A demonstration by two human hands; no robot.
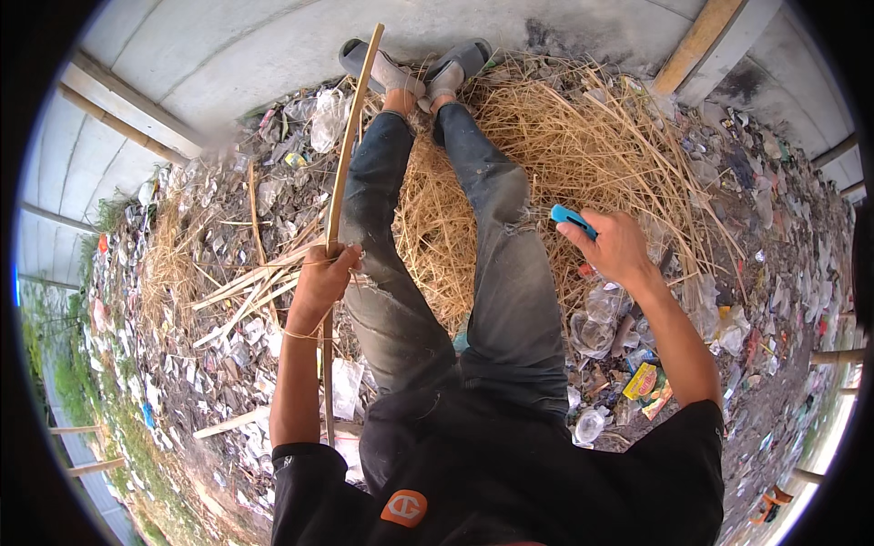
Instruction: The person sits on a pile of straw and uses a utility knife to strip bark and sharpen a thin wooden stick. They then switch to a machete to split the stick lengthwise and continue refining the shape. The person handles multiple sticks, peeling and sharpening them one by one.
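My left hand is closed round a long, thin bamboo strip, which stands almost lengthwise beside my left leg. Its upper end reaches up by my feet, and its lower end runs down past my forearm. In my right hand is a blue utility knife, held off to the right of my right knee and apart from the strip. Whether its blade is out cannot be made out. Between and beyond my stretched-out legs lies a heap of straw-coloured shavings.
Split bamboo pieces lie left of my left hand. Plastic litter covers the ground on both sides. A grey concrete wall stands beyond my feet, with a bamboo pole leaning on it. A yellow packet lies by my right hip.
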